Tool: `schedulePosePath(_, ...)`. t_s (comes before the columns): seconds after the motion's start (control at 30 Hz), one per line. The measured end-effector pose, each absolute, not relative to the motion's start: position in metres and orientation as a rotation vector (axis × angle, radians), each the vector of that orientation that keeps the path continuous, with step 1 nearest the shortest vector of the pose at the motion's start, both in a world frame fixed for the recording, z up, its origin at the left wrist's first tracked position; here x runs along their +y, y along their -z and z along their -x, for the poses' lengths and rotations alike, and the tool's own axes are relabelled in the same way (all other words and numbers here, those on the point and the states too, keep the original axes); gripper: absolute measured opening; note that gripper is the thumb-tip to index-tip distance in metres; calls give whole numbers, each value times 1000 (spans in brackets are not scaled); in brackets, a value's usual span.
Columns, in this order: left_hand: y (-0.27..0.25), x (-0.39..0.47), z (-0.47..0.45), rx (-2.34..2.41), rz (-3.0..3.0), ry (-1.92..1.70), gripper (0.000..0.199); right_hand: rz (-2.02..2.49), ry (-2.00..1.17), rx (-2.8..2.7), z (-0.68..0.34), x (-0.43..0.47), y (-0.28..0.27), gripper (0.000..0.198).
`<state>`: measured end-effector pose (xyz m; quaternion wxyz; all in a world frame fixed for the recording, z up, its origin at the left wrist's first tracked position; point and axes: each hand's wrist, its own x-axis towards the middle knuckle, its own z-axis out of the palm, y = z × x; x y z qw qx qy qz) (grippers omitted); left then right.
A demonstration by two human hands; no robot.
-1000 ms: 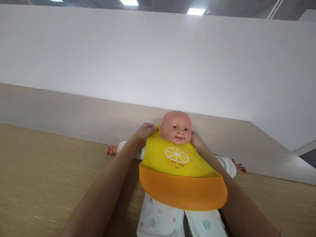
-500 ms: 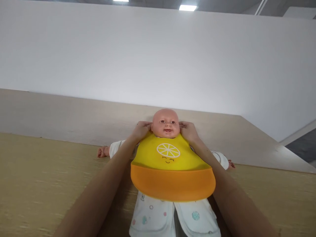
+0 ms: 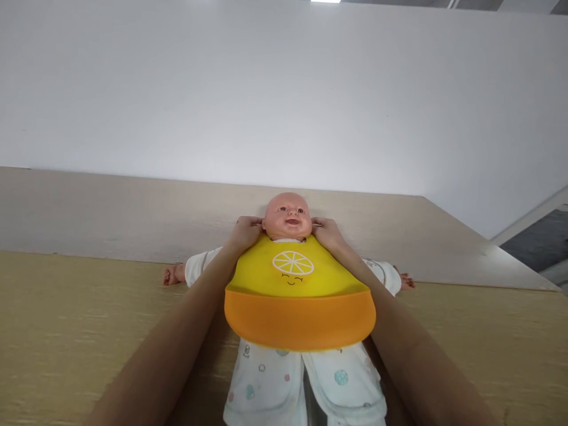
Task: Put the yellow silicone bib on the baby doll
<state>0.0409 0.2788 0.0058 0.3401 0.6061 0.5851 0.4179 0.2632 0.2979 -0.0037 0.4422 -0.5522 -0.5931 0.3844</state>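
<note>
A baby doll (image 3: pixel 288 216) in white printed clothes lies on its back, arms spread to both sides. Over its chest is a yellow bib (image 3: pixel 298 286) with a lemon-slice print and an orange catch pocket along the bottom. My left hand (image 3: pixel 245 233) is closed at the bib's neck edge, beside the doll's head on the left. On the opposite side of the neck, my right hand (image 3: pixel 329 233) is closed at the other upper end of the bib. The fingertips of both hands are partly hidden by the head and neck.
The doll lies on a wood-toned surface (image 3: pixel 80 331). A paler board (image 3: pixel 110 216) runs behind its head, with a white wall (image 3: pixel 284 100) beyond. At the right, a dark opening (image 3: pixel 539 242) shows past the board's slanted edge.
The view has shifted slightly, so doll and hands sit a little further left. Both hands stay at the neck, and a white collar now shows more above the bib.
</note>
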Motion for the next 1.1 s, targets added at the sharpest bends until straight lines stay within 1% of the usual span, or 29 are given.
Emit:
schedulePosePath(0.37, 2, 282, -41, 1464, -1517, -1015, 20, 1411, -876, -1497, -264, 298, 7, 19)
schedulePosePath(0.6, 3, 287, -39, 1513, -1521, -999, 20, 1462, -829, -1528, -266, 298, 9, 19)
schedulePosePath(0.87, 1, 276, -36, 1466, -1302, -1109, 16, 1489, -835, -1476, -268, 285, 1, 20)
schedulePosePath(0.97, -5, 254, -35, 1379, -1151, -1191, 20, 1451, -887, -1380, -274, 261, -10, 20)
schedulePosePath(1.1, -17, 217, -33, 1292, -1031, -1224, 30, 1340, -1064, -1174, -285, 219, -22, 24)
